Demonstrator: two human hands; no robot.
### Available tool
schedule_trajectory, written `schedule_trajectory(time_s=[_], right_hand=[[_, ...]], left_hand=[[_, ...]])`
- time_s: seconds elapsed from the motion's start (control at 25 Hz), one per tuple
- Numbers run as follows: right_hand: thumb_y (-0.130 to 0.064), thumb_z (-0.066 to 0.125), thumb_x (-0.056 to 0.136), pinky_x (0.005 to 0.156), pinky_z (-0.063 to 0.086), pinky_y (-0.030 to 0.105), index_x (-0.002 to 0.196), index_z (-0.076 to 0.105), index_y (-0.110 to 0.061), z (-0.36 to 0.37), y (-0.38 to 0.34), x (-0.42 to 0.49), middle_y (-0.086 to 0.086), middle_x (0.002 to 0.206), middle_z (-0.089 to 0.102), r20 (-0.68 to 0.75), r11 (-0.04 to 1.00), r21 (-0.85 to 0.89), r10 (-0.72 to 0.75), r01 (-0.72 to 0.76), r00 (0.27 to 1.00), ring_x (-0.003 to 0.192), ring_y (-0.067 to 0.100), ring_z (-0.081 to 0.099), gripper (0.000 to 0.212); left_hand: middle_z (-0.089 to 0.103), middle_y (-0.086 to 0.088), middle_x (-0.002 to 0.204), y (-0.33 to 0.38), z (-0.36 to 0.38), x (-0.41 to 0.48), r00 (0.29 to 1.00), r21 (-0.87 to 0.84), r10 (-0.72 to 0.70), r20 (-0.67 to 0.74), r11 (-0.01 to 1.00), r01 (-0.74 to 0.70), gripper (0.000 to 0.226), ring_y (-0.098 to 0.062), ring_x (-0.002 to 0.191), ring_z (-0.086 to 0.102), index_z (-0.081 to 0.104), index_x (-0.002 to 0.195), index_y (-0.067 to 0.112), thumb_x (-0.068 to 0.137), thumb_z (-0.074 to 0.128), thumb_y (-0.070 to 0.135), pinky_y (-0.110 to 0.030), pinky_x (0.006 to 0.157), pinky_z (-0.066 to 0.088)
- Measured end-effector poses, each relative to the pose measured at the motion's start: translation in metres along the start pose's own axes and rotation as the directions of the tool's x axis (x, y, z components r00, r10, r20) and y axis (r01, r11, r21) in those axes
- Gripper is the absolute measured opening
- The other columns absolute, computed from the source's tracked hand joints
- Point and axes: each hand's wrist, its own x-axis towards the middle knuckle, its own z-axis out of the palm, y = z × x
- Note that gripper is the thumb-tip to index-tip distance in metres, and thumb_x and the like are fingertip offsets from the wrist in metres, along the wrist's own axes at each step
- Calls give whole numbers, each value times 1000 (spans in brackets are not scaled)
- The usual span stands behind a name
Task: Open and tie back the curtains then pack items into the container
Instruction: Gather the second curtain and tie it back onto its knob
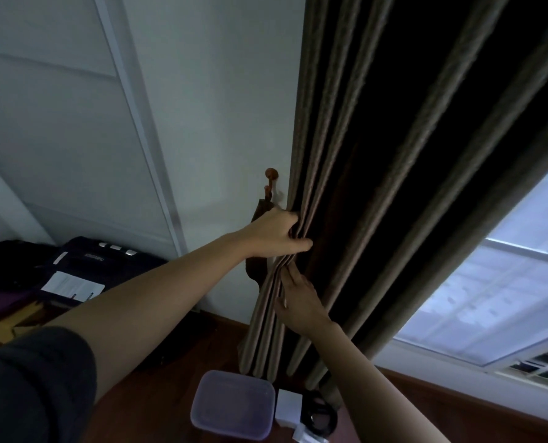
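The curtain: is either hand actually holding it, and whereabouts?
The left hand pinches the curtain by its gathered edge folds near the wall hook. The right hand only rests flat against folds below.

- The curtain (356,174), bunched into thick folds, blocks the way to the wall side; the left hand (274,233) clamps those folds, the right hand (298,302) lies flat on them just below.
- The wooden hook (271,175) juts out just left of the curtain edge, with a narrow strip of bare wall (218,107) between.
- Down on the floor (157,394), the plastic container (232,404), a white box (288,407) and a black coil (319,414) crowd the curtain foot.
- To the right, the window (490,289) stands uncovered.
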Motion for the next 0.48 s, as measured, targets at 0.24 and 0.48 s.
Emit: schedule_trajectory(time_s=[0.24,0.48], right_hand=[[-28,48,87,114,14,47,141,38,-22,-4,2,-3,4,159,12,-101,985,-161,50,-66,994,141,29,24,56],[-12,67,74,113,21,53,126,40,-3,-47,1,-13,28,148,22,-827,921,356,390,-160,406,137,36,20,59]], left_hand=[[48,-2,56,1,1,9,994,97,52,-97,994,-42,32,-17,49,50,42,60,14,90,52,9,-23,51,36],[59,-10,76,-14,30,-18,906,21,141,-400,989,-144,52,-14,54,56,28,140,3,93,51,4,-16,56,47]])
